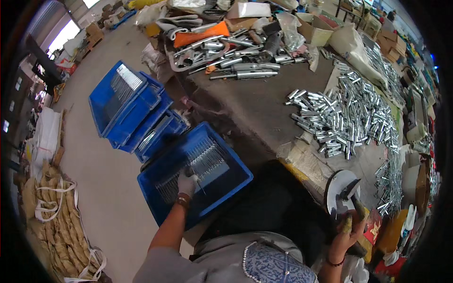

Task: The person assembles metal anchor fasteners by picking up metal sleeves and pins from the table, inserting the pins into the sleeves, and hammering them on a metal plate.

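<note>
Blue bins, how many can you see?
3. One bin sits nearest, with the left hand reaching into its metal rods. One is behind it, half covered. One is stacked on top, farthest left. More may be hidden underneath.

Left hand (187, 183) in a pale knitted cloth glove, resting on thin bright metal rods (203, 162) inside a glossy blue plastic crate (236, 181); beyond it, more smooth blue plastic crates (127, 106) with shiny rods. Right hand (347, 236) bare, closed on a worn, dull hammer handle (355, 212), just above it a dark metal head against a pale, scuffed metal disc (337, 186). Farther up, glittering plated metal tubes (344, 118) heaped on a matt, rough grey-brown tabletop (255, 101).
</note>
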Tool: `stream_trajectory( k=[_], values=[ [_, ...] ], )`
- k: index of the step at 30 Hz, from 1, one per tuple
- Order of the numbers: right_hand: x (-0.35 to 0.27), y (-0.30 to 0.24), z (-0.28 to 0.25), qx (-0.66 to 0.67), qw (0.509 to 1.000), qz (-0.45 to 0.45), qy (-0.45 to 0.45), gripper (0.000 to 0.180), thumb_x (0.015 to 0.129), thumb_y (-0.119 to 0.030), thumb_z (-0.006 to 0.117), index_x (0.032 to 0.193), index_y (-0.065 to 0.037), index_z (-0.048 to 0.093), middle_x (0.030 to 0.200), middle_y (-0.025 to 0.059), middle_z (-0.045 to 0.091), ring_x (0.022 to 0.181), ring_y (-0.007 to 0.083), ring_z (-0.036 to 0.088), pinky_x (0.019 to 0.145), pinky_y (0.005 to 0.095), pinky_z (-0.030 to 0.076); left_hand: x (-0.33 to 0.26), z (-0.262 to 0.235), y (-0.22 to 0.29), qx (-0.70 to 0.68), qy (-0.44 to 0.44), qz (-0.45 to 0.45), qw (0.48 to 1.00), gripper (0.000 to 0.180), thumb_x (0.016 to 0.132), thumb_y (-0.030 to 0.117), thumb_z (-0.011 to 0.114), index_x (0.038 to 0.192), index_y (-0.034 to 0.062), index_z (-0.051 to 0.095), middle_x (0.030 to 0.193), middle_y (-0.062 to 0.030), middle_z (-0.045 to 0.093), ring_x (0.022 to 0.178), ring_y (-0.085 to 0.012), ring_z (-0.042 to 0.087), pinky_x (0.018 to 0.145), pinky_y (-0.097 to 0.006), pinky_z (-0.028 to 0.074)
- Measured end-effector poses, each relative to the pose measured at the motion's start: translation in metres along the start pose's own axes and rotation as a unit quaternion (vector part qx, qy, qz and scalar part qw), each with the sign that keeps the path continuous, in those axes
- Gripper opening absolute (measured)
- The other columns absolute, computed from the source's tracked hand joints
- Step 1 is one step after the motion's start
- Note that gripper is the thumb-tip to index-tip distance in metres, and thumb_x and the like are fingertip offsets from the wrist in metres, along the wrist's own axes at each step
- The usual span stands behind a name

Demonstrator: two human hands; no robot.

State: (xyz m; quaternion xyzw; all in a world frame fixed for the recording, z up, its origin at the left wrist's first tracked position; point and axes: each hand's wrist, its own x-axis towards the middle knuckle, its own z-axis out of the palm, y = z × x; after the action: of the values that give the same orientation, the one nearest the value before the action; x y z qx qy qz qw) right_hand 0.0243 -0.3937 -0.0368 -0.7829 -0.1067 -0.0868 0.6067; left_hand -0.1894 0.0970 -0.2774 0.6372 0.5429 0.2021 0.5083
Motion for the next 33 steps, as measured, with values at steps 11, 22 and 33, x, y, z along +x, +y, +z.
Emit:
stream_trajectory(
  k=[11,22,33],
  values=[
    [0.004,0.003,0.003,-0.008,0.999,0.01,0.034,0.043,0.105,-0.02,0.063,0.142,0.002,0.059,0.092,0.0031,0.066,0.06,0.0035,0.049,0.053,0.0196,0.038,0.057,-0.01,-0.001,0.122,0.056,0.054,0.989,0.047,0.081,0.01,0.074,0.127,0.0036,0.068,0.118,-0.0214,0.076,0.113,-0.0391,0.073,0.096,-0.043,0.056],
    [-0.001,-0.009,0.008,-0.023,0.998,-0.019,-0.062,0.03,0.104,-0.009,0.062,0.132,0.002,0.063,0.096,0.0071,0.071,0.072,0.0082,0.063,0.064,0.0229,0.049,0.014,0.012,0.137,0.193,0.134,0.188,0.954,0.033,0.099,0.024,0.072,0.121,-0.0001,0.068,0.111,-0.0196,0.074,0.101,-0.033,0.071,0.092,-0.041,0.055],
    [0.017,-0.031,-0.006,-0.059,0.986,-0.095,-0.12,0.033,0.09,-0.005,0.071,0.122,-0.004,0.074,0.091,0.0138,0.069,0.077,0.0271,0.067,0.069,0.0367,0.052,-0.169,0.188,0.393,0.153,-0.288,0.625,0.709,0.02,0.089,0.007,0.074,0.109,0.0055,0.075,0.112,-0.0146,0.073,0.106,-0.0358,0.069,0.093,-0.044,0.055]
  ],
)
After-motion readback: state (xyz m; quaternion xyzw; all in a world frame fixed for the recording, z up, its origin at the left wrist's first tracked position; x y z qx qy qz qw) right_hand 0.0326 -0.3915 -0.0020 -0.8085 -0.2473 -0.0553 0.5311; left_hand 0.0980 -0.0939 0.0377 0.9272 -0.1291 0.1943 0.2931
